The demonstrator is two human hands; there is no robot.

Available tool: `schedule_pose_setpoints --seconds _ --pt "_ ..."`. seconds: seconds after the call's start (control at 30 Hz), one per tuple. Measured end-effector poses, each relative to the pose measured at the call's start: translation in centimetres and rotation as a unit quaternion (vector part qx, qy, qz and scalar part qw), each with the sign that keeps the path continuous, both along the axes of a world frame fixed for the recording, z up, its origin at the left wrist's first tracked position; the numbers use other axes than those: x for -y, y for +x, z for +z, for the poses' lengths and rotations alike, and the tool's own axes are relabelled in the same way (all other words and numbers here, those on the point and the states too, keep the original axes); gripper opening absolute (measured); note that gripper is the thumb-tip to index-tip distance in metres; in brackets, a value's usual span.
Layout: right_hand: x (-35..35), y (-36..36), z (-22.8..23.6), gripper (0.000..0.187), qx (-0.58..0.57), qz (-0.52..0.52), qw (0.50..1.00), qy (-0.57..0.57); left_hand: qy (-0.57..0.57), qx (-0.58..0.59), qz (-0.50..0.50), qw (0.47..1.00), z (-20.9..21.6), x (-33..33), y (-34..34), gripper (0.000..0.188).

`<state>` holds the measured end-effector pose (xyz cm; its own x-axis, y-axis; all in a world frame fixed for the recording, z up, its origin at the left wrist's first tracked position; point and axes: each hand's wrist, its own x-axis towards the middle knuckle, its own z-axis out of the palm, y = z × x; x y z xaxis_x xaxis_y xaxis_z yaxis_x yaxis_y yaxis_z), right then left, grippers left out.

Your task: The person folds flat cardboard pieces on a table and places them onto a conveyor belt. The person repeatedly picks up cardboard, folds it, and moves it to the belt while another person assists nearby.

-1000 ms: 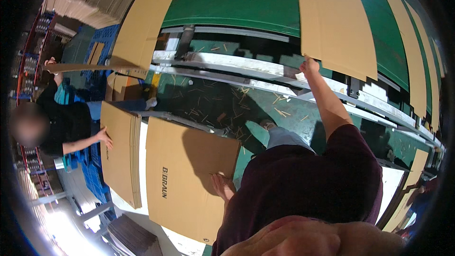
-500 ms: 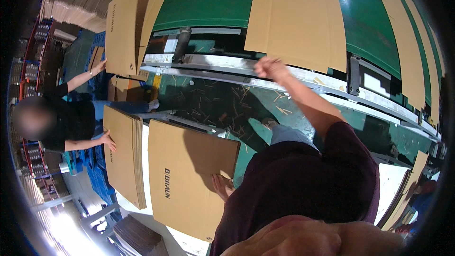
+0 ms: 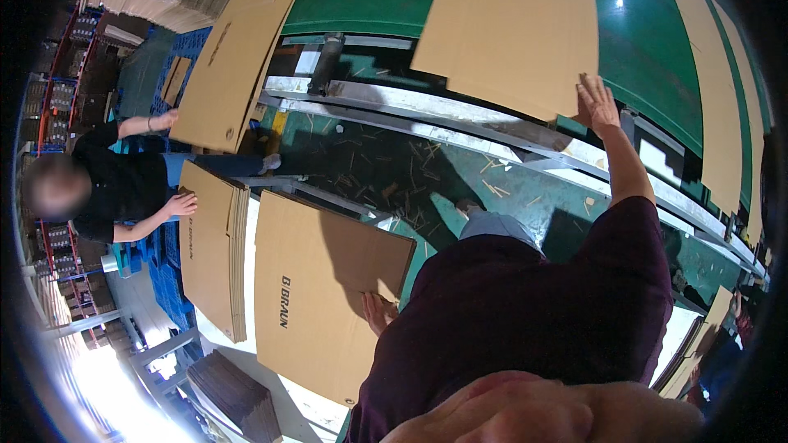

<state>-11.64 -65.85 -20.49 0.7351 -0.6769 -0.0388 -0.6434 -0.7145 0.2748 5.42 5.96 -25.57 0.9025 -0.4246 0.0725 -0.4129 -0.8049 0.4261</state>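
Observation:
My left hand (image 3: pixel 378 312) lies flat, fingers stretched, on the right part of a printed flat cardboard sheet (image 3: pixel 320 279) on a white table. My right arm reaches over the green conveyor's metal rail. With fingers spread, my right hand (image 3: pixel 597 102) touches the near right corner of another flat cardboard sheet (image 3: pixel 513 33), which rests on the green belt (image 3: pixel 640 41). Whether its thumb goes under that sheet is hidden.
A co-worker (image 3: pixel 123 172) at the left has one hand at a cardboard sheet (image 3: pixel 234 57) and the other on a cardboard stack (image 3: pixel 213 254). More sheets (image 3: pixel 698 74) lie along the belt. Cardboard scraps (image 3: pixel 492 187) litter the green floor. Another person (image 3: pixel 726 353) is at the right edge.
My right hand has moved right along the rail and opened from a closed shape onto the sheet's corner. My left hand stays on its sheet. The co-worker's raised sheet now lies flatter over the belt.

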Motion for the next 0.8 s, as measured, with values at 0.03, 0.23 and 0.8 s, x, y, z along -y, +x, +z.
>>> schedule_pose_setpoints --seconds 0.03,0.23,0.8 --pt "-0.3 0.8 -0.2 0.045 0.056 0.048 0.997 0.008 -0.007 0.032 -0.019 0.999 -0.4 -0.1 0.2 0.051" --pt "-5.7 11.9 5.4 0.033 0.252 0.249 0.935 0.002 -0.071 0.025 -0.006 0.997 -2.3 -0.9 0.3 0.052" --pt "4.6 13.6 14.1 0.058 0.729 -0.006 0.676 0.105 0.092 0.018 -0.037 0.995 0.8 1.7 0.1 0.062"
